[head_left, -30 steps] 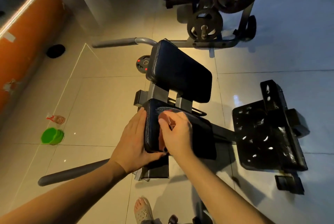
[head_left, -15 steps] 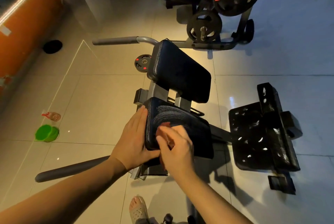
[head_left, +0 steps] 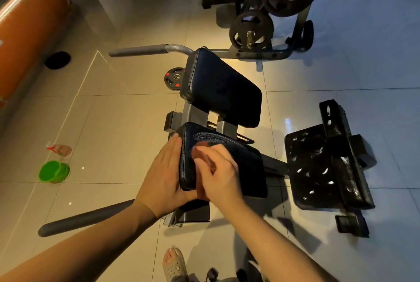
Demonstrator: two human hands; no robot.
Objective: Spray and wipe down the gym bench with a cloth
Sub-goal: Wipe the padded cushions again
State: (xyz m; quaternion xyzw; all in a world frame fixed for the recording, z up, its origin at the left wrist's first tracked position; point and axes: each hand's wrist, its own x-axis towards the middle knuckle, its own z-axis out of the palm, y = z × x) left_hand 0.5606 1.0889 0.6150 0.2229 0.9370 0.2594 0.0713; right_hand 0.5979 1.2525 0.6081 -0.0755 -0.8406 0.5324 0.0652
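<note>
- Right hand (head_left: 219, 178) bunches the reddish cloth (head_left: 201, 145) under my curled fingers, on the bench seat pad (head_left: 247, 168).
- Left hand (head_left: 162, 181) flat, fingers straight, against the pad's left side.

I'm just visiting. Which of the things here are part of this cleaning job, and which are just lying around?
In the job:
seat pad
reddish cloth
right hand, holding the cloth
left hand, resting against the pad's edge
bottle on the floor, possibly the spray

Lying about:
green tub
small weight plate
plate rack
dark object by the wall
</note>
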